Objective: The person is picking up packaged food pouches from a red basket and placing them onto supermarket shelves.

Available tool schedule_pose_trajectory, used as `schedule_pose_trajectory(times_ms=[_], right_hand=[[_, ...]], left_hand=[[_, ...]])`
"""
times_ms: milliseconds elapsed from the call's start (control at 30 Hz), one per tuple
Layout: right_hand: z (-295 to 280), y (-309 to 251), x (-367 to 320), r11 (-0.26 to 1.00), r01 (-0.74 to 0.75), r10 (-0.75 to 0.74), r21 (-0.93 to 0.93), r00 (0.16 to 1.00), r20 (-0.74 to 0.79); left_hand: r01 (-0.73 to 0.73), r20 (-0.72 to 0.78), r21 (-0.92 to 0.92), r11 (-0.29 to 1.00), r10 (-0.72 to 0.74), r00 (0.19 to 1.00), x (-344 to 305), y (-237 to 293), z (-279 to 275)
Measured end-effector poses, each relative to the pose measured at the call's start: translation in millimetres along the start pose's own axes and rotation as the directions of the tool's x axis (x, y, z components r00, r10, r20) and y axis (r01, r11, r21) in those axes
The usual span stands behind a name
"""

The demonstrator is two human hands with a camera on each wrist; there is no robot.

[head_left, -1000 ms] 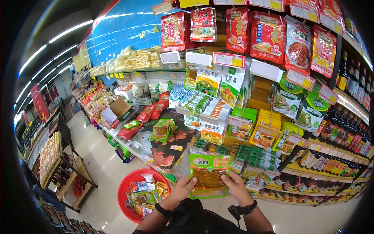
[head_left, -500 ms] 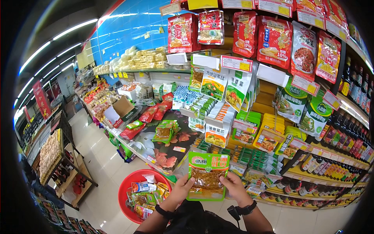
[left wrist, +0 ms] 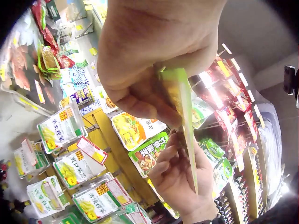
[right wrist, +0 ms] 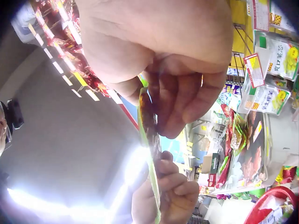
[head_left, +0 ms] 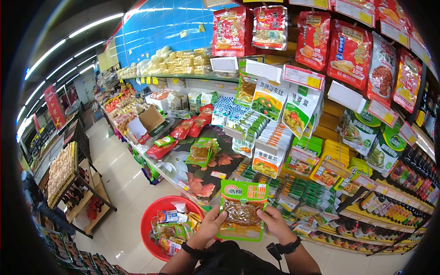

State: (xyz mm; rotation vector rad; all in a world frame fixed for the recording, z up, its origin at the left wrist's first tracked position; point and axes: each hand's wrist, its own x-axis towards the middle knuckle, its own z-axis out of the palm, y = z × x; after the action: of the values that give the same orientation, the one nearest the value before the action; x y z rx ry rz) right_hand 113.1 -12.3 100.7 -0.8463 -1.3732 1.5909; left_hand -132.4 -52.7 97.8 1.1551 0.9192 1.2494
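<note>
In the head view, a flat green-edged food packet (head_left: 243, 211) with a clear window showing brown contents stands upright in front of the body. My left hand (head_left: 214, 223) pinches its left edge, and my right hand (head_left: 276, 223) pinches the right edge, thumbs on the front. Both wrist views show the packet edge-on, with fingers curled behind it. A pile of similar green-edged packets (head_left: 201, 152) lies on the dark flower-patterned display counter (head_left: 201, 176). Beside the left forearm, a red tub (head_left: 146, 224) holds several packets.
Hanging white-and-green pouches (head_left: 267, 100) and red pouches (head_left: 349, 55) fill the rack ahead. Shelves of bottles (head_left: 394, 183) line the right side. An opened cardboard box (head_left: 150, 120) and red packets (head_left: 182, 128) sit on the counter. At the far left stands a rack of eggs (head_left: 62, 172).
The head view has turned a little left, so the shelves sit further right in it. Both hands keep hold of the packet, which stands slightly lower and further left in the view.
</note>
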Motion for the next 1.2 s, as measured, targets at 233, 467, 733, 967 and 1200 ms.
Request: schedule_pose_trajectory(times_ms=[233, 467, 733, 967, 1200], right_hand=[[10, 3, 46, 1.000, 0.002, -0.001, -0.020, 0.997, 0.078], [20, -52, 117, 0.969, 0.159, -0.135, -0.191, 0.982, 0.130], [44, -193, 167, 0.627, 0.516, -0.558, -0.584, 0.820, 0.124], [57, -232, 215, 0.476, 0.626, -0.732, -0.618, 0.671, 0.115], [68, -255, 231, 0.336, 0.641, -0.741, -0.690, 0.633, 0.227]], left_hand=[[0.020, -0.045, 0.040, 0.999, -0.018, 0.999, 21, 9, -26], [-0.060, -0.146, 0.036, 0.998, 0.065, 0.987, 67, 11, -71], [-0.233, -0.222, -0.199, 0.952, 0.188, 0.957, 120, 23, -102], [-0.306, -0.151, -0.250, 0.919, 0.276, 0.949, 145, 66, -100], [-0.325, -0.203, -0.069, 0.943, 0.306, 0.930, 169, 100, -108]])
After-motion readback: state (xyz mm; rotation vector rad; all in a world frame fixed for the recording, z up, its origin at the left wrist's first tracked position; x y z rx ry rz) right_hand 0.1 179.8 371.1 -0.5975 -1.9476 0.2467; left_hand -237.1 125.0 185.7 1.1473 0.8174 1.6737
